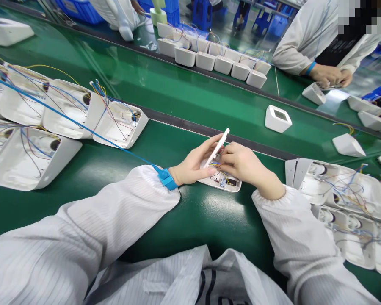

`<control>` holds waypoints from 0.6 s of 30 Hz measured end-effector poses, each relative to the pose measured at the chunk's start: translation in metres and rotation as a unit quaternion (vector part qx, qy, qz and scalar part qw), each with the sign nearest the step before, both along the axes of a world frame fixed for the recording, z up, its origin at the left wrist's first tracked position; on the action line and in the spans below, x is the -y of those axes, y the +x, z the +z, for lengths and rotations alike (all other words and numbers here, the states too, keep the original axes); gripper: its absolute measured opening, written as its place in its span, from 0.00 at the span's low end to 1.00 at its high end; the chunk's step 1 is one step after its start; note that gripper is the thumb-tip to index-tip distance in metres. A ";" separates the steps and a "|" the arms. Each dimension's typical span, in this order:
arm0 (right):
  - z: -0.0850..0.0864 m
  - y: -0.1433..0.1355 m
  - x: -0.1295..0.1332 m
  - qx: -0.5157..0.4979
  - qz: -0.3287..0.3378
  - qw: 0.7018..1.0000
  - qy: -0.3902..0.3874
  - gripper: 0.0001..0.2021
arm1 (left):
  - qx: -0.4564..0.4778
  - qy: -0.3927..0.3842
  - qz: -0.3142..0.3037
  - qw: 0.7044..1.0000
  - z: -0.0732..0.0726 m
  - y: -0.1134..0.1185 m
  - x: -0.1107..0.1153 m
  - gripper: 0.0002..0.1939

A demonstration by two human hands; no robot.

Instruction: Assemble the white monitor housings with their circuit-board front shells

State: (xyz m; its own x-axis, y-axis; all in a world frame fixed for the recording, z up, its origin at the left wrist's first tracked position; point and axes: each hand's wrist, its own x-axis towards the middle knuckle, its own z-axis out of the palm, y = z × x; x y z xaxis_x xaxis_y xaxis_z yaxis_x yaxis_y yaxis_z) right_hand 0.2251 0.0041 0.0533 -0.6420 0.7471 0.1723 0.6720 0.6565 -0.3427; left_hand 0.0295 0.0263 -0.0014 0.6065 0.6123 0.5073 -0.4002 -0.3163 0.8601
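My left hand (198,163), with a blue wrist strap (167,178), grips a thin white panel (218,147) tilted up on its edge. Beneath it on the green bench lies an open white housing (224,185) with coloured wires (222,180) inside. My right hand (243,163) is closed at the right of the panel, over the housing, with its fingertips bent in among the wires. What exactly those fingertips pinch is too small to make out.
Open white housings with wires stand at the left (120,125) and right (324,182). A closed white unit (277,118) sits on the green conveyor (178,99). More housings (224,65) line its far side. A co-worker's hands (330,76) are at the upper right. A blue cord crosses from the left.
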 end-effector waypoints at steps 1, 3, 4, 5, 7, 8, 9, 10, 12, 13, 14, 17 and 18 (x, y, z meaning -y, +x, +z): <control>0.000 0.000 0.000 0.011 -0.011 1.000 0.008 0.09 | -0.003 0.008 -0.001 1.000 0.001 0.000 0.000 0.42; 0.001 -0.002 0.002 0.028 -0.033 0.999 0.015 0.07 | -0.010 0.021 0.010 1.000 0.002 0.001 0.001 0.44; 0.002 -0.004 0.003 0.038 -0.045 0.998 0.017 0.07 | -0.016 0.027 0.021 0.999 0.002 0.001 0.002 0.45; 0.003 -0.005 0.005 0.050 -0.058 0.997 0.021 0.07 | -0.025 0.034 0.031 0.999 0.001 0.001 0.002 0.46; 0.004 -0.008 0.008 0.083 -0.083 0.993 0.033 0.07 | -0.047 0.054 0.050 0.996 -0.001 0.001 0.003 0.48; 0.004 -0.009 0.009 0.101 -0.094 0.990 0.041 0.08 | -0.059 0.065 0.057 0.995 -0.002 0.000 0.003 0.48; 0.004 -0.010 0.010 0.115 -0.105 0.987 0.047 0.07 | -0.070 0.075 0.061 0.993 -0.002 0.000 0.003 0.49; 0.004 -0.010 0.011 0.123 -0.114 0.984 0.053 0.07 | -0.078 0.083 0.065 0.991 -0.003 -0.001 0.003 0.49; 0.003 -0.010 0.011 0.119 -0.124 0.984 0.055 0.07 | -0.086 0.094 0.071 0.989 -0.003 -0.001 0.003 0.48; 0.003 -0.009 0.011 0.110 -0.123 0.985 0.050 0.07 | -0.088 0.097 0.074 0.989 -0.003 -0.001 0.002 0.48; 0.003 -0.008 0.010 0.100 -0.118 0.987 0.041 0.07 | -0.089 0.099 0.077 0.988 -0.003 -0.001 0.002 0.47; 0.002 -0.004 0.008 0.088 -0.103 0.991 0.010 0.07 | -0.085 0.096 0.082 0.988 -0.002 -0.001 0.002 0.47; 0.002 -0.003 0.007 0.089 -0.101 0.991 0.005 0.07 | -0.083 0.095 0.085 0.988 -0.002 -0.001 0.002 0.47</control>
